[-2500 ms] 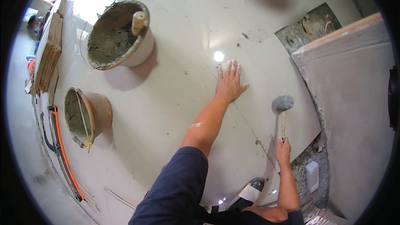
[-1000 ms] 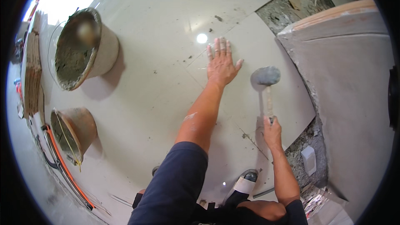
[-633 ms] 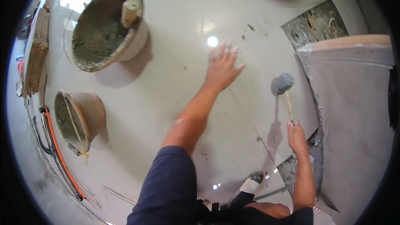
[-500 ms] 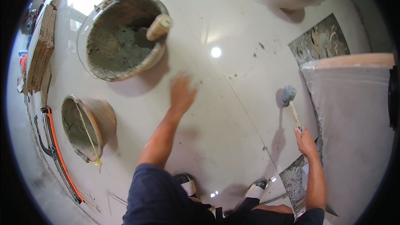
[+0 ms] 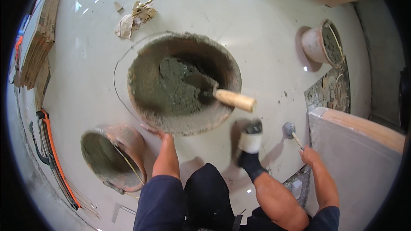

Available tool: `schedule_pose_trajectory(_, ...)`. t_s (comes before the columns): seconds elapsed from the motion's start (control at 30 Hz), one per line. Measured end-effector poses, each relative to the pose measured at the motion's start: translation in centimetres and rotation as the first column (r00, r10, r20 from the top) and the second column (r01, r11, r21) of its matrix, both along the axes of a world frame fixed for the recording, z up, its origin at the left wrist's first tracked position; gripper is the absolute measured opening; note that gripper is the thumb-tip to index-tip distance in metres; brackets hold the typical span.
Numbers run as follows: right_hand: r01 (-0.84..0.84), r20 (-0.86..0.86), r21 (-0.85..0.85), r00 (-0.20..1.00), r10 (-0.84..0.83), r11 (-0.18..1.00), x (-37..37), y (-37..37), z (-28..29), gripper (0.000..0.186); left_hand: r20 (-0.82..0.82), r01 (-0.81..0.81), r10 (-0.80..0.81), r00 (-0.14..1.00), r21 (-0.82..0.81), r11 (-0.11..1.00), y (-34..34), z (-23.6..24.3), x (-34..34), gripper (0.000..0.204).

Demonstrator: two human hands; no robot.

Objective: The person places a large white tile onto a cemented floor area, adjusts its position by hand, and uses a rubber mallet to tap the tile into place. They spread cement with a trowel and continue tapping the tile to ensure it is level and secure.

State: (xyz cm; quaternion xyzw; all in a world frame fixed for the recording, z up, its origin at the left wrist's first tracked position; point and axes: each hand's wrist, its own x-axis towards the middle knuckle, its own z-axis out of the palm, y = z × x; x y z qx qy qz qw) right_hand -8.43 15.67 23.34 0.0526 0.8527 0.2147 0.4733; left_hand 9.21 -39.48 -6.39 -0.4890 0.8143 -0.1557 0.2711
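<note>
A large bucket [image 5: 143, 113] with grey mortar [image 5: 171, 92] in it stands before me, and a trowel [image 5: 235, 99] rests inside with its wooden handle over the rim. My left hand [image 5: 159, 133] grips the bucket's near lower side, its fingers partly hidden by the wall. At the right, my right hand [image 5: 309, 155] is closed round the pale handle of a mallet [image 5: 290, 129] with a grey, mortar-smeared head. A smaller bucket [image 5: 133, 143] lies tilted at my left, with mortar inside.
Another mortar bucket [image 5: 312, 42] stands at the far right, beside a rough gap in the tiles [image 5: 329, 90]. A pale slab with a brown edge [image 5: 355, 122] rises at my right. Scraps [image 5: 137, 17], stacked boards [image 5: 38, 38] and an orange-edged tool [image 5: 53, 154] lie leftward.
My left hand has gone from open above the floor to the large bucket, which now appears closer and larger. My view has moved forward and lower; one foot has stepped ahead. The mallet stays held.
</note>
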Motion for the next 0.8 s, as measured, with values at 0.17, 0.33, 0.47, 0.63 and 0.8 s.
schedule_pose_trajectory(0.17, 0.066, 0.045, 0.015, 0.997, -0.067, 0.998, -1.3, 0.9, -0.3, 0.043, -0.078, -0.065, 0.086, 0.993, 0.241, 0.968, 0.6, 3.2, -0.3, 0.09)
schedule_pose_trajectory(0.33, 0.162, 0.083, 0.106, 0.982, -0.171, 0.981, -1.4, -0.4, -0.5, 0.049, -0.066, -0.064, 0.093, 0.993, 0.348, 0.935, 1.1, 7.0, 0.9, 0.089)
schedule_pose_trajectory(0.47, 0.193, 0.069, 0.138, 0.977, -0.204, 0.971, -0.7, -1.7, -0.9, 0.053, -0.057, -0.042, 0.071, 0.996, 0.404, 0.914, 1.4, 9.1, 2.3, 0.089)
schedule_pose_trajectory(0.63, 0.269, 0.082, 0.202, 0.953, -0.29, 0.942, -0.1, -3.7, -1.4, 0.051, -0.048, -0.007, 0.032, 0.998, 0.453, 0.891, 1.4, 10.8, 3.3, 0.089)
schedule_pose_trajectory(0.8, 0.325, 0.045, 0.172, 0.94, -0.337, 0.93, 0.2, -6.4, -2.5, 0.053, -0.037, 0.009, 0.01, 0.999, 0.475, 0.88, 1.1, 11.9, 3.6, 0.088)
